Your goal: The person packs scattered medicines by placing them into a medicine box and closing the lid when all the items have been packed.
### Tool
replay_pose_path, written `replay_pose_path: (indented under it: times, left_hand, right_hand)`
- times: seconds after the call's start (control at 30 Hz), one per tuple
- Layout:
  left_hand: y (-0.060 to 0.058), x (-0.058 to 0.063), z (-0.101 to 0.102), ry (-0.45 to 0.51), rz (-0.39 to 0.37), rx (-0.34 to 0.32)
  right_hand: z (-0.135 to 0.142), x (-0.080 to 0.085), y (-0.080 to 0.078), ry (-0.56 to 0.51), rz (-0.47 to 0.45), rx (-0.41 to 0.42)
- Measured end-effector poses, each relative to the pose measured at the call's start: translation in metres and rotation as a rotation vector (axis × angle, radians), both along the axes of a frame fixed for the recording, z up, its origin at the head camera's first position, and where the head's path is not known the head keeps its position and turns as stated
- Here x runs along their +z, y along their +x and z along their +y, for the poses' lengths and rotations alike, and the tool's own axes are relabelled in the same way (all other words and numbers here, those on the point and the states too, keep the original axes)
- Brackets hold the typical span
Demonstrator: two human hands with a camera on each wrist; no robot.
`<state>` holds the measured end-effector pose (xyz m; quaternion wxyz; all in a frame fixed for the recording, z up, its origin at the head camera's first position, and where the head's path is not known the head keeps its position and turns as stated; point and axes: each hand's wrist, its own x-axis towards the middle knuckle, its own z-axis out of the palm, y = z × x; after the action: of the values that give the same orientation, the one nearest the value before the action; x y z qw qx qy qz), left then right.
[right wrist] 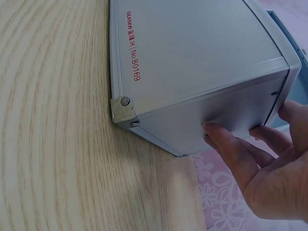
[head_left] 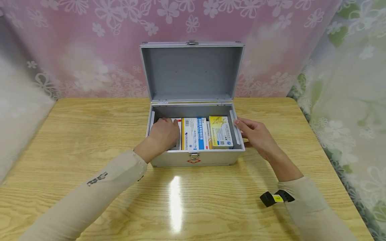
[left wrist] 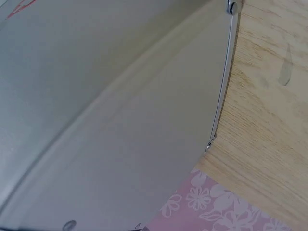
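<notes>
A silver metal case (head_left: 217, 159) stands on the table with its lid (head_left: 193, 73) raised. Several medicine boxes fill it, among them a white-and-blue box (head_left: 193, 134) in the middle and a yellow-and-white box (head_left: 220, 132) on the right. My left hand (head_left: 164, 134) reaches into the case's left end, over a white box with a red edge (head_left: 180, 134); its fingertips are hidden. At the other end, my right hand (head_left: 256, 135) holds the side wall, thumb at the rim and fingers (right wrist: 221, 137) against the outside.
The wood-grain table (head_left: 90, 134) extends to both sides and in front of the case. Behind it hangs a pink flowered cloth (head_left: 120, 50), and a pale flowered cloth (head_left: 356, 100) hangs at the right. A black strap (head_left: 275, 198) circles the right sleeve.
</notes>
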<state>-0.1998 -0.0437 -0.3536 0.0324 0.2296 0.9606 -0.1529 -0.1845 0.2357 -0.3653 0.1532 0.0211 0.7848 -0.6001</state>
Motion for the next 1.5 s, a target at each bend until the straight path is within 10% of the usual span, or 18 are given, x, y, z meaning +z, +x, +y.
replay_pose_path:
  times: [0.67, 0.97, 1.2, 1.5]
  left_hand:
    - [-0.003, 0.009, 0.001, 0.046, 0.094, -0.055]
    - [-0.007, 0.038, -0.025, 0.409, 0.219, -0.069]
    - [-0.006, 0.064, -0.063, 0.647, 0.193, 0.115]
    - [-0.018, 0.071, -0.100, 0.815, 0.113, 0.294]
  right_hand:
    - [-0.001, 0.000, -0.001, 0.003, -0.010, 0.002]
    - [0.002, 0.004, -0.001, 0.079, 0.018, 0.031]
    - [0.012, 0.013, -0.002, 0.075, 0.128, 0.089]
    - [0.028, 0.037, -0.017, 0.067, 0.190, 0.053]
